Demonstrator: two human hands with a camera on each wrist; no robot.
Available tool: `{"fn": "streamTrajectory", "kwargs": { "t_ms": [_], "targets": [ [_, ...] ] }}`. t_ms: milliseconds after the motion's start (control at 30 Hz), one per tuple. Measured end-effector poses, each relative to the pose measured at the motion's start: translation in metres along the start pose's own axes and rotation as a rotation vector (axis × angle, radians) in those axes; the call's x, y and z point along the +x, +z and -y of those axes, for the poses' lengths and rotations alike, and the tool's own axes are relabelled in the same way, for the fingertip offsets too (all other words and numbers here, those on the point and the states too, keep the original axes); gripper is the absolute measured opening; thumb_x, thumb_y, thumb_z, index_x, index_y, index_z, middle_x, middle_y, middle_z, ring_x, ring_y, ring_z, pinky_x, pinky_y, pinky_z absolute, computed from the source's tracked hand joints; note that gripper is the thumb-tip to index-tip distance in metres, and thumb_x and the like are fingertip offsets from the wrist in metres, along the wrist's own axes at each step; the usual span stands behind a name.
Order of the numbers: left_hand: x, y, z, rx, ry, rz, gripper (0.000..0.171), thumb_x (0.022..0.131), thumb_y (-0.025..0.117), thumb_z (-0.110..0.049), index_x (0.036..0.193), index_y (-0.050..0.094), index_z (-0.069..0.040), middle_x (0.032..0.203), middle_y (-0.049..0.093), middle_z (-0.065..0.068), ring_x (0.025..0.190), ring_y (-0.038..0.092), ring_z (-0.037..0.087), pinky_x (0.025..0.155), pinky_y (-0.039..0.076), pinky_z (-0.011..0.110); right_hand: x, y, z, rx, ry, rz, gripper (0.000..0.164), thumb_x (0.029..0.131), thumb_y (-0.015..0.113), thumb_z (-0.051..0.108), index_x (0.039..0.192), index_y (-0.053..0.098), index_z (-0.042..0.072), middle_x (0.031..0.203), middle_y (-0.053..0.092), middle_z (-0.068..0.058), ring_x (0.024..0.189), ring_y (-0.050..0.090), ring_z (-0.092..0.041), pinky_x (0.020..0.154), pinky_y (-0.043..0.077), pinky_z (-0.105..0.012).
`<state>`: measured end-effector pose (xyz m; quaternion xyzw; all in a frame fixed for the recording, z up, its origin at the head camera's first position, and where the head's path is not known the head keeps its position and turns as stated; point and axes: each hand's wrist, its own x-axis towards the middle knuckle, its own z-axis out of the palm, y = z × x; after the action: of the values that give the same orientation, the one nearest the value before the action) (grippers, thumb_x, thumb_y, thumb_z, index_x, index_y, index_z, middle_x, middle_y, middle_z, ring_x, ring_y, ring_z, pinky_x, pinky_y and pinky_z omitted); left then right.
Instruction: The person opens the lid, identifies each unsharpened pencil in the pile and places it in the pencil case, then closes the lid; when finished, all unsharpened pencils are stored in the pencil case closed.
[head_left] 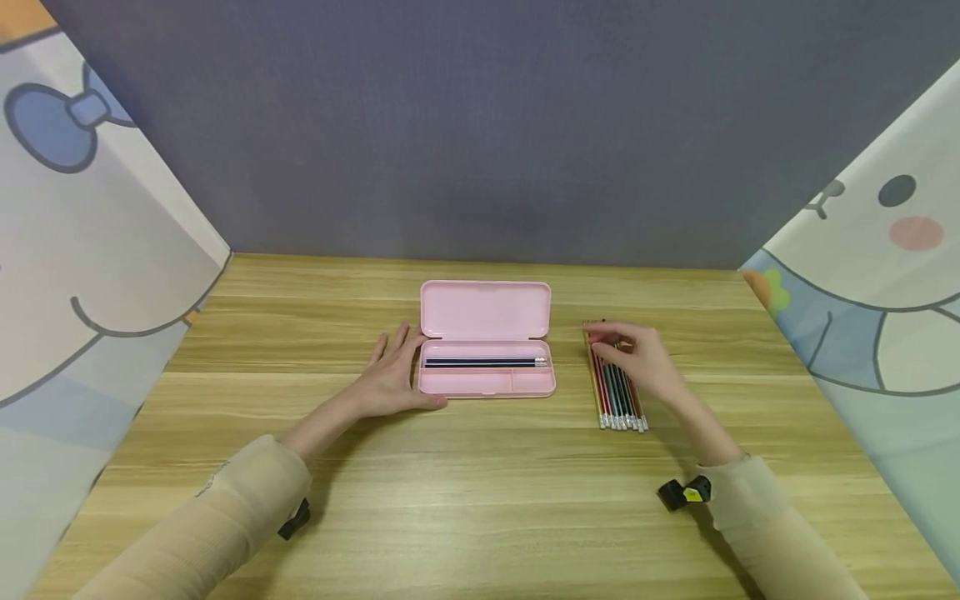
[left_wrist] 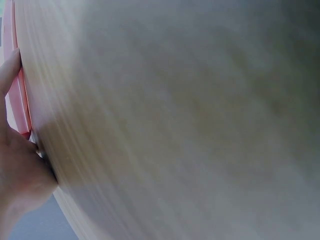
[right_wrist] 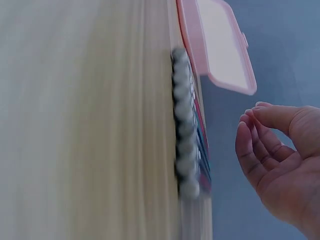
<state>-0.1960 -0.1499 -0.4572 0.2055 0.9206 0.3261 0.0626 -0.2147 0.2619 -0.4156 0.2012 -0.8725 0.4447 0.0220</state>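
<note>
A pink pencil case [head_left: 486, 310] lies with its lid folded back. Dark pencils [head_left: 483, 362] rest in its long rear compartment, eraser ends to the right. My left hand [head_left: 390, 379] spreads its fingers at the left end of the case, and its thumb touches the front edge; in the left wrist view the hand [left_wrist: 22, 170] shows only partly. To the right, several pencils [head_left: 618, 400] lie side by side, erasers towards me. My right hand [head_left: 637, 358] is over their far ends, thumb and fingers bent; nothing shows between them in the right wrist view.
The wooden table [head_left: 480, 500] runs back to a grey-blue panel [head_left: 480, 133]. Printed cartoon panels stand at the left and right sides. The front of the case has two smaller compartments split by a divider [head_left: 512, 381].
</note>
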Motion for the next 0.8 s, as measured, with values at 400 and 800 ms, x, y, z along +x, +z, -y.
{"fn": "streamTrajectory", "kwargs": {
  "t_ms": [400, 800],
  "targets": [
    [0.004, 0.004, 0.007, 0.009, -0.018, 0.010, 0.100, 0.073, 0.085, -0.059, 0.149, 0.035, -0.017, 0.171, 0.025, 0.014, 0.162, 0.001, 0.042, 0.129, -0.007, 0.063, -0.020, -0.029, -0.015, 0.000, 0.078, -0.028, 0.036, 0.098, 0.066, 0.002, 0.134, 0.064, -0.005, 0.111, 0.069, -0.024, 0.090, 0.067, -0.003, 0.073, 0.062, -0.021],
    [0.006, 0.005, 0.010, 0.012, -0.025, 0.019, 0.101, 0.073, 0.085, -0.059, 0.150, 0.034, -0.019, 0.172, 0.023, 0.012, 0.163, -0.001, 0.039, 0.129, -0.009, 0.061, -0.023, -0.036, -0.020, -0.024, 0.205, 0.035, 0.053, 0.093, 0.071, 0.000, 0.143, 0.054, -0.006, 0.121, 0.065, -0.032, 0.091, 0.064, 0.002, 0.071, 0.059, -0.022]
  ]
}}
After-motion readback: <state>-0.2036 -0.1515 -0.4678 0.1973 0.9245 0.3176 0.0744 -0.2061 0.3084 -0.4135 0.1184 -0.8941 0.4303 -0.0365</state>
